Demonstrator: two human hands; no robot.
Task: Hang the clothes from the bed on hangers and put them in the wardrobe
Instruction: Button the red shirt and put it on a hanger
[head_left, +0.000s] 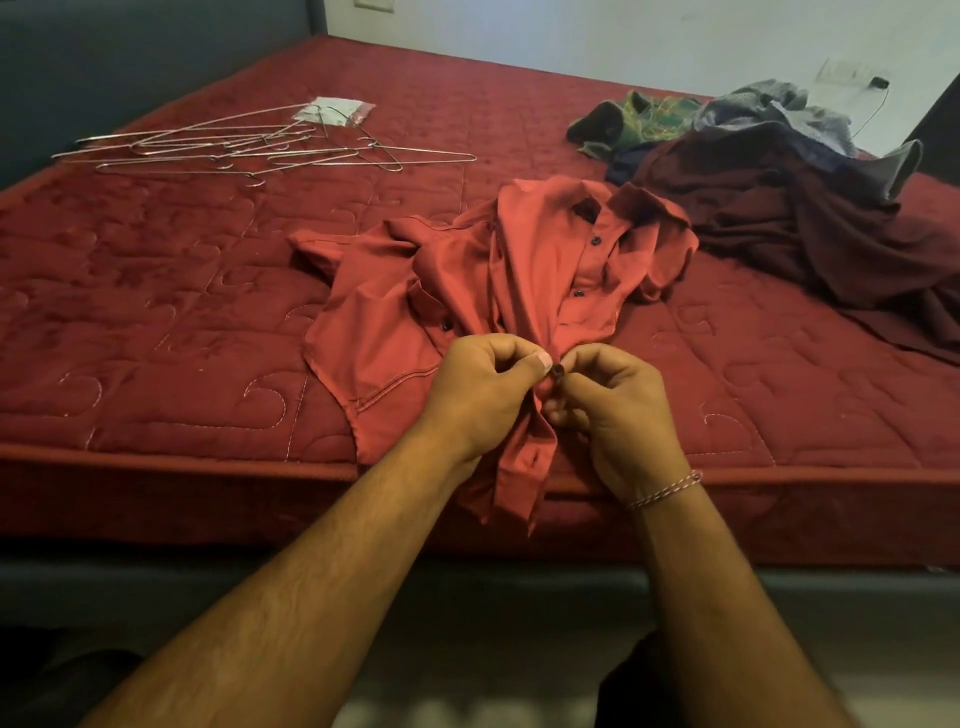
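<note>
One rust-red button-up shirt (467, 291) lay crumpled on the dark red quilted mattress (171, 332), its lower front hanging over the near edge. Four dark buttons showed on it, the nearest one (557, 370) sitting right between the two hands. The left hand (483, 395) had its fingers curled and its thumb pressed onto the shirt's placket just left of that button; the right hand (613, 410), with a thin braided bracelet (665, 489) at the wrist, pinched the cloth just right of it, so both hands gripped the same strip of fabric, nearly touching. A loose heap of thin wire hangers (260, 148), too tangled to count exactly, lay at the far left of the mattress, well apart from the shirt, with a small white plastic packet (332, 110) just behind it. One pile of other clothes (769, 171) in maroon, green and grey lay at the far right, its nearest folds close to the shirt's collar. Bare quilted mattress stretched wide between the hangers and the shirt, and along the near edge to the left of the hands.
</note>
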